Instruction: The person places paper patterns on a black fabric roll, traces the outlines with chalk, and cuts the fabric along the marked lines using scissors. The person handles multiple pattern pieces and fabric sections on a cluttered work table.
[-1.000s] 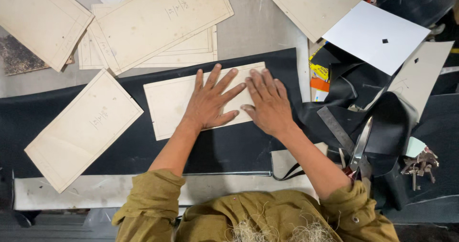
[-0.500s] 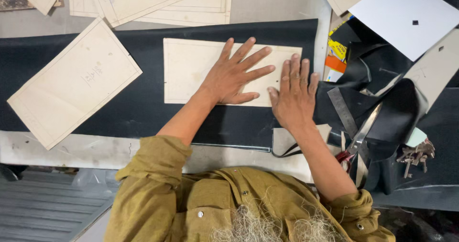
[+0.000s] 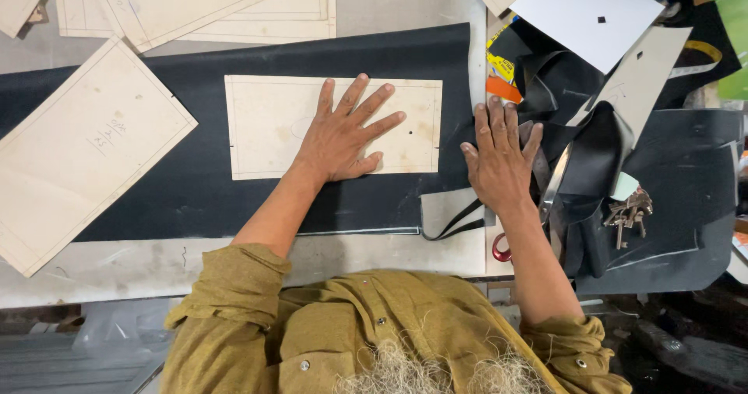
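The left hand (image 3: 343, 135) is lying flat with fingers spread apart, pressing on a pale rectangular cardboard template (image 3: 269, 125) that is resting on a long black sheet of material (image 3: 195, 199) stretched across the worktop (image 3: 156, 265). The right hand (image 3: 500, 160) is also lying open, fingers together and gripping nothing, just beyond the template's right end, at the black sheet's edge and touching a heap of black scraps (image 3: 592, 145). Scissors with a red handle (image 3: 502, 248) are lying beside the right wrist, partly hidden. A bunch of keys (image 3: 627, 211) is sitting further right. Another large template (image 3: 78, 153) is lying well left of the left hand.
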